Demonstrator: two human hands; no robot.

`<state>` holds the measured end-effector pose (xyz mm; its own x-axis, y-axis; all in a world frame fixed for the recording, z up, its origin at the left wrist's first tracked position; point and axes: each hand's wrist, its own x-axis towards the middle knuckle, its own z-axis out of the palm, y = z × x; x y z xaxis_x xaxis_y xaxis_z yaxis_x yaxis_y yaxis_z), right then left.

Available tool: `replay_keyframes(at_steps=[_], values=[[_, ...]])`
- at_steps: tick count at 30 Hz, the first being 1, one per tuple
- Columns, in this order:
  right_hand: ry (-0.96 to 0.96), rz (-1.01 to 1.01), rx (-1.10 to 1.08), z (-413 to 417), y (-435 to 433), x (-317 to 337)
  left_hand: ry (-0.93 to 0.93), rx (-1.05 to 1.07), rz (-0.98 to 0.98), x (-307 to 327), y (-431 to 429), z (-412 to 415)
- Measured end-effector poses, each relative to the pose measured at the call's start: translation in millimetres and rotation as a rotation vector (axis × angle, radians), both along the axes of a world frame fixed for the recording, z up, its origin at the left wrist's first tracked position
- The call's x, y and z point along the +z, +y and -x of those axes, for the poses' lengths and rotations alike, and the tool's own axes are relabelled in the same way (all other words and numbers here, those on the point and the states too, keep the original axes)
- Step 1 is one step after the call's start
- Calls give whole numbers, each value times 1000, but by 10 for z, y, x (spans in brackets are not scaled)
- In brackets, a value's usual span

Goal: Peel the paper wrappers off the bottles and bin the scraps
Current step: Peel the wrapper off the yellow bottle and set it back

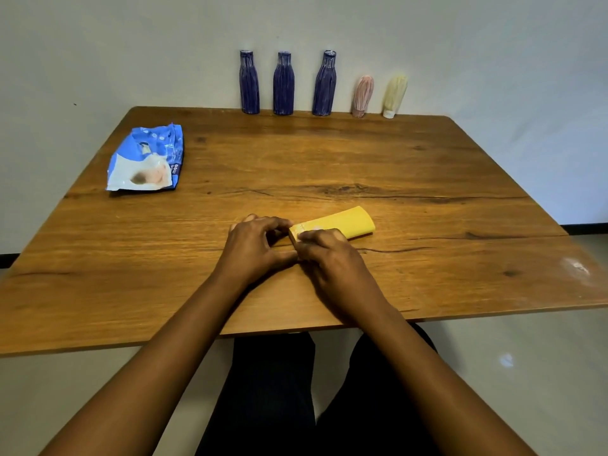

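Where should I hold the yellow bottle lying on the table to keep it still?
Probably its wide far end, from above. The yellow bottle lies flat on the table, slanting away to the right, and that end is free. The left hand and right hand both hold its near end, so fingers laid across the far end should steady it without crowding them.

Yellow-wrapped bottle (pixel 342 222) lying sideways, three blue-wrapped bottles (pixel 283 85) upright far behind
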<state>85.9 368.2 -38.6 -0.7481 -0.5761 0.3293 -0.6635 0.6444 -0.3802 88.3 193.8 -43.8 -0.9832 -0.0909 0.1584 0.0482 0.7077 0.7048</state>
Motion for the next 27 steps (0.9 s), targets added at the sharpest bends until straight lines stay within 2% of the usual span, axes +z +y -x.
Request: replay_keyframes(at_steps=[5, 10, 14, 19, 21, 25, 27], values=[[-23, 72, -134, 115, 106, 15, 9, 17, 0, 6, 13, 4], [0, 1, -7, 13, 10, 1, 8, 6, -13, 1, 4, -1], [6, 85, -210, 163, 159, -37, -1, 27, 24, 37, 31, -7], [46, -9, -7, 1, 24, -99, 3, 12, -5, 21, 16, -9], [28, 41, -102, 107, 137, -119, 1, 21, 9, 31, 26, -7], [20, 150, -453, 340, 351, -106, 4, 29, 40, 51, 44, -10], [36, 97, -370, 247, 217, -78, 5, 27, 43, 48, 41, -12]])
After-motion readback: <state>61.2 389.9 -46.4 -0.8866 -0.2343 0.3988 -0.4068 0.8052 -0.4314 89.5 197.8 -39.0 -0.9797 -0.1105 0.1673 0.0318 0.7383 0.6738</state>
